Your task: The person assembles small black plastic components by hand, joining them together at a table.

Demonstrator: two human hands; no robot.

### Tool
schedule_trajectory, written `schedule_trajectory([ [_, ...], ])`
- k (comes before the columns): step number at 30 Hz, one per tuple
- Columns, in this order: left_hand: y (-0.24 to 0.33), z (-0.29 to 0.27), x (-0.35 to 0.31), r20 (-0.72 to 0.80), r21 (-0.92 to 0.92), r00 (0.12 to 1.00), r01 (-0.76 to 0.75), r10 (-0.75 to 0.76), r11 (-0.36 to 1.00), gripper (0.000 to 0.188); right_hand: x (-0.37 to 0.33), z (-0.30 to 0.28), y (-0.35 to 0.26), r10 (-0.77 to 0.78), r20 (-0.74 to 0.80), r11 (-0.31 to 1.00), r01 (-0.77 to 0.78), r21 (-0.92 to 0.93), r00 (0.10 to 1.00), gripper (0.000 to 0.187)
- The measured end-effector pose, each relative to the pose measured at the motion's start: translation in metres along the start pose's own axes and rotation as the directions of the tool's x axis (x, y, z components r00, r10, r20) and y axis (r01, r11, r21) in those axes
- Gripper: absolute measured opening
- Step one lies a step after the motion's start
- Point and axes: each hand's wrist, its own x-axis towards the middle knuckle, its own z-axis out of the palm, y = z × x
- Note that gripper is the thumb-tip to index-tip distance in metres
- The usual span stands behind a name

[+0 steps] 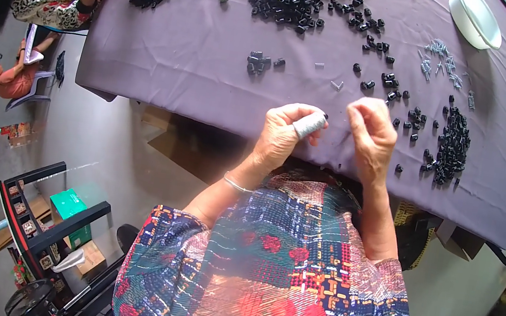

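Small black part (326,116): at the left hand's fingertips, by the near edge of the worktop (180,74).
Left hand (279,137): seems to pinch that part beside a grey finger wrap (308,126); a light, steady grip should serve best.
Right hand (373,140): fingers curled in, just to the right; cannot tell whether they pinch anything.
Silver screw-like pieces (337,85): just beyond, probably within easy reach.
Black parts heap (453,150): right; best kept clear of the forearm.

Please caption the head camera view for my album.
Left hand, apparently with one grey-wrapped digit, and right hand, held apart at a cloth-covered table heaped with small black parts.
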Motion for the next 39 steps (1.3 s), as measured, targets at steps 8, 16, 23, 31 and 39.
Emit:
schedule_trajectory([
  [8,-0.002,-0.013,0.003,-0.027,-0.037,1.0,-0.005,0.004,0.999,0.018,0.06,-0.006,0.034,-0.332,0.396,0.607,0.515,-0.605,0.856,0.019],
  [16,-0.006,-0.014,0.005,0.0,0.051,1.0,0.0,0.0,0.999,0.016,0.05,-0.007,0.027,-0.316,0.459,0.516,0.556,-0.651,0.831,0.014],
  [23,-0.002,-0.008,0.004,-0.004,0.069,1.0,-0.009,0.009,0.998,0.015,0.01,-0.008,-0.003,-0.02,0.282,0.97,0.087,-0.227,0.959,0.009],
  [31,0.001,0.004,-0.001,0.046,0.252,0.997,-0.073,0.063,0.965,0.013,0.0,-0.01,-0.01,-0.117,0.324,0.939,0.211,-0.272,0.939,0.013],
  [39,0.001,0.005,-0.006,0.059,0.424,0.99,-0.139,0.126,0.895,0.012,-0.008,-0.012,-0.012,-0.107,0.299,0.948,0.188,-0.258,0.948,0.012],
])
